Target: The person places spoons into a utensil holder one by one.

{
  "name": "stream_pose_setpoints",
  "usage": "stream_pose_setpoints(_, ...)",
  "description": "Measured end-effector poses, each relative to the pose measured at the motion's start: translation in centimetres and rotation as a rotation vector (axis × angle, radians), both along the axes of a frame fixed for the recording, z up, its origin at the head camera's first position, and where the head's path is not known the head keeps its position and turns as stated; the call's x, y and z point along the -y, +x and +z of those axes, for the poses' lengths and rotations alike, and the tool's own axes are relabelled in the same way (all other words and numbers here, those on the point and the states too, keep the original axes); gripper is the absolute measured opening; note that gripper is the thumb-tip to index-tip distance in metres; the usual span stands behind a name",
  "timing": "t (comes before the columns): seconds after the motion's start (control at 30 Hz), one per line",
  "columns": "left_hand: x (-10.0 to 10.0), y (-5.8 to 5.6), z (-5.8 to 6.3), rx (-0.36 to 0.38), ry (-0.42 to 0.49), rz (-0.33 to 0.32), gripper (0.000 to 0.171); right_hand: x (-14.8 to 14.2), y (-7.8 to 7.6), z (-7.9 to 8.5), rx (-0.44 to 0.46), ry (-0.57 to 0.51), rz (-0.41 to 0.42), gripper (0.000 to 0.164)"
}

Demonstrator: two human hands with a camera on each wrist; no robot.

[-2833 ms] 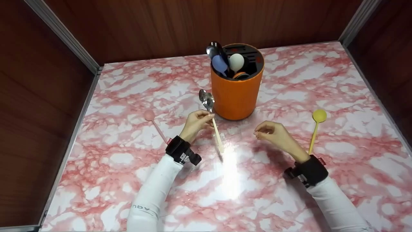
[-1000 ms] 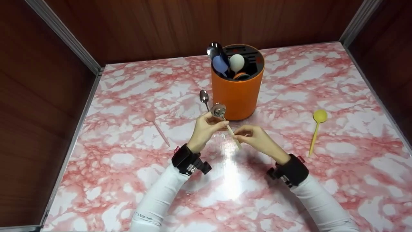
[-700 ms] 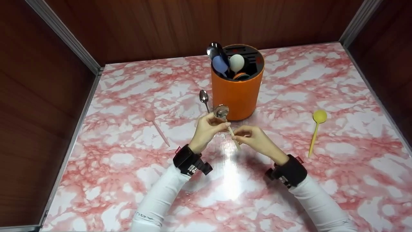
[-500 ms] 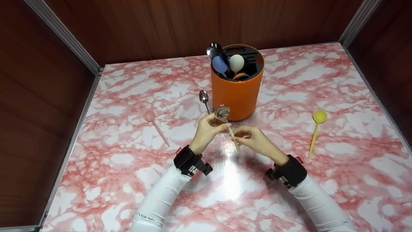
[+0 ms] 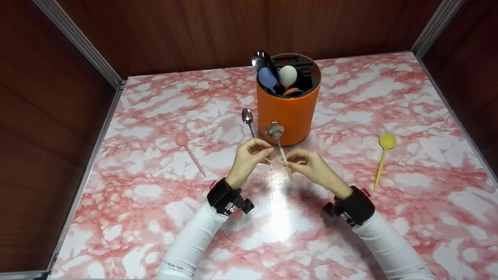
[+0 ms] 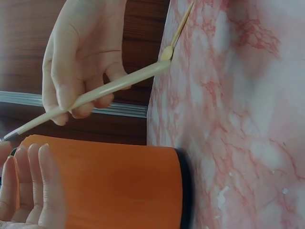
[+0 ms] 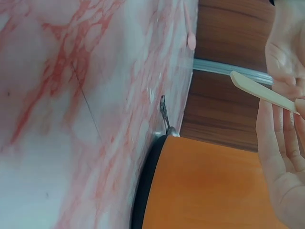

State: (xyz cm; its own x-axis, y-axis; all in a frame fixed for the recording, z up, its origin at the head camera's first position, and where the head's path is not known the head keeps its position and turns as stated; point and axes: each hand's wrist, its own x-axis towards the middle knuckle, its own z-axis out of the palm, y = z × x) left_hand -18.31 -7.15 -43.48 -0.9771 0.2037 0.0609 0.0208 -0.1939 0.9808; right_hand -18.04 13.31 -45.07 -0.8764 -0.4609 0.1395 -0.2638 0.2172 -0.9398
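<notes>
In the head view, my right hand (image 5: 311, 165) pinches the cream handle of a metal-bowled spoon (image 5: 274, 130), held tilted in front of the orange utensil holder (image 5: 286, 116). My left hand (image 5: 247, 159) is just left of the handle, apart from it, fingers loosely curved and holding nothing. In the left wrist view, the right hand (image 6: 86, 52) holds the cream handle (image 6: 114, 87) above the table; the left hand (image 6: 35, 186) shows at the lower left. A smaller metal spoon (image 5: 247, 116) lies beside the holder, its lower handle hidden behind my left hand.
A pink spoon (image 5: 192, 157) lies to the left and a yellow spoon (image 5: 383, 155) to the right on the marbled table. The holder contains a black ladle-like utensil (image 5: 261, 60), a blue spoon (image 5: 267, 77) and a white spoon (image 5: 288, 76). Dark wood panels stand around the table.
My left hand held the cream-handled spoon at first; my right hand came in from the right and gripped the handle. The left has since let go, and the spoon's bowl has shifted slightly right.
</notes>
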Motion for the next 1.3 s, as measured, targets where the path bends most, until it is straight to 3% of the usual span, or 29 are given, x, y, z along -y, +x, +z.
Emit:
stream_pose_setpoints(0.27, 0.8, 0.3, -1.0, 0.053, 0.043, 0.043, 0.006, -0.2, -0.3, 0.8, 0.005, -0.044, -0.03, 0.015)
stream_pose_setpoints(0.47, 1.7, 0.8, -1.7, 0.077, 0.083, 0.06, 0.008, -0.5, -0.6, 1.6, -0.051, -0.073, -0.06, 0.013)
stream_pose_setpoints(0.9, 3.1, 1.8, -3.0, 0.152, 0.089, 0.143, 0.008, -1.7, -1.7, 4.5, -0.082, -0.164, -0.165, 0.013)
stream_pose_setpoints(1.13, 3.4, 2.2, -3.3, 0.184, 0.107, 0.148, 0.012, -2.2, -2.6, 5.8, -0.108, -0.192, -0.179, 0.011)
stream_pose_setpoints(1.3, 3.6, 2.2, -3.6, 0.203, 0.071, 0.14, 0.015, -2.6, -3.4, 7.2, -0.169, -0.212, -0.198, 0.013)
